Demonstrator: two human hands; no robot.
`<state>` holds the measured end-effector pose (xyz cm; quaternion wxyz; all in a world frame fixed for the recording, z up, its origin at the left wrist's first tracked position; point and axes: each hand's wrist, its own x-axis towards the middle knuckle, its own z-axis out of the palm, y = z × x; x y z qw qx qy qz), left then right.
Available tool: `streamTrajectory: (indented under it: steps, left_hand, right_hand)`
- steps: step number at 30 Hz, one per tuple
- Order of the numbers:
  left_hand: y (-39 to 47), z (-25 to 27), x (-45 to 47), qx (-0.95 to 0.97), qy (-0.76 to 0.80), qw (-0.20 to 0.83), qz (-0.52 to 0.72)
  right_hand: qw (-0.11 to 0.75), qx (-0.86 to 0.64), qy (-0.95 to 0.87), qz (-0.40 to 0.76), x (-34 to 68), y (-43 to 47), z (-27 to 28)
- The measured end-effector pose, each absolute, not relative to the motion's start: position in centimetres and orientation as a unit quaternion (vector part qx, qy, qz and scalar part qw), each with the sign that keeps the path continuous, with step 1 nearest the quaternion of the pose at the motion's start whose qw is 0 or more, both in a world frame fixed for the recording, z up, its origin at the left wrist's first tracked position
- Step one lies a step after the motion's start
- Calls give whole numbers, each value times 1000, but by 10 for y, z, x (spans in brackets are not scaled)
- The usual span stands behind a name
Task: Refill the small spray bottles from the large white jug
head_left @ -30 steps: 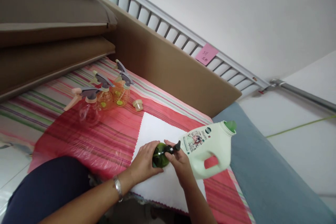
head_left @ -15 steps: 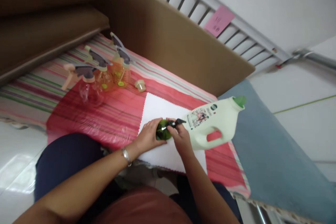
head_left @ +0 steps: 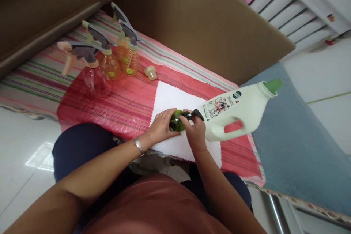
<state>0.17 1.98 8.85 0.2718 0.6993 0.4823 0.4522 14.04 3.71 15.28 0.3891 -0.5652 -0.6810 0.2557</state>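
Note:
A small green pump bottle (head_left: 177,121) with a black pump head (head_left: 197,114) is between my hands, over a white cloth with a zigzag edge (head_left: 175,95). My left hand (head_left: 162,127) is wrapped around the bottle's body. The fingers of my right hand (head_left: 195,130) close on the black pump at its neck. Just beyond my right hand is a pale green jug (head_left: 246,108) with a green spout, a handle hole and a printed label. Whether the bottle's base touches the cloth is hidden by my hands.
Several trigger spray bottles stand at the left, among them a pink one (head_left: 94,80) and an orange one (head_left: 109,65). A beige cap (head_left: 150,72) lies near the cloth. Red plastic sheeting (head_left: 126,98) covers the striped cloth. A brown board (head_left: 192,33) rises behind; a blue-grey surface (head_left: 298,146) lies right.
The view has shifted, so the scene sits differently in the picture. Both hands keep their hold on the pump bottle; the jug and spray bottles stay in place.

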Motion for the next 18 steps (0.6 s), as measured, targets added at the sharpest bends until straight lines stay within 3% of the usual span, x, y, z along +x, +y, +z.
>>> streamTrajectory:
  steps: [6, 18]
  left_hand:
    - [19, 90, 1, 695, 482, 285, 452]
    - [19, 88, 2, 688, 478, 282, 467]
  right_hand:
    - [378, -507, -669, 391, 154, 38, 153]
    - [394, -541, -664, 334, 146, 35, 158]
